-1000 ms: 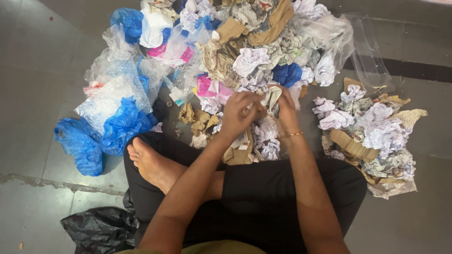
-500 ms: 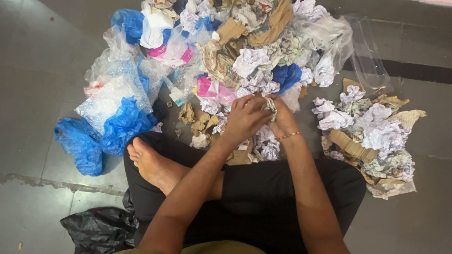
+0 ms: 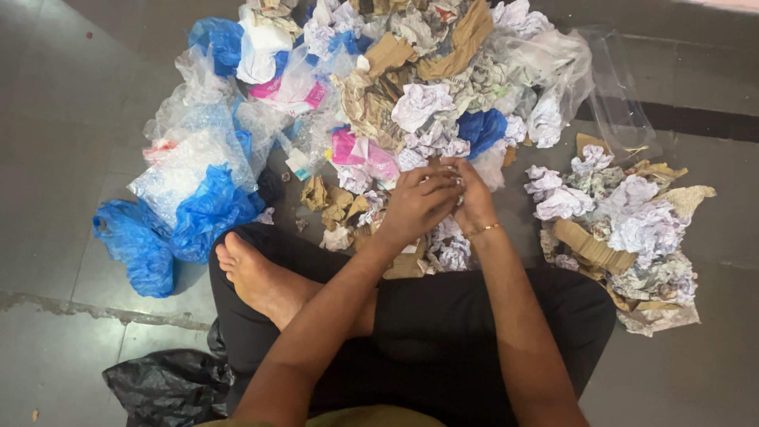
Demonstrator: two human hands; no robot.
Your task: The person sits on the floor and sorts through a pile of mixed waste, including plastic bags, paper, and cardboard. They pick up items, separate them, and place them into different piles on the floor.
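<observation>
My left hand (image 3: 419, 204) and right hand (image 3: 474, 194) pressed together, squeezing a paper wad (image 3: 456, 180); pink wrapper (image 3: 360, 150) at ten o'clock.

A small wad of crumpled paper (image 3: 456, 180), pale and printed, is being held almost wholly enclosed between the left hand (image 3: 419, 202) and the right hand (image 3: 474, 194), only a sliver being shown between the fingers, just above the litter on the floor.
</observation>
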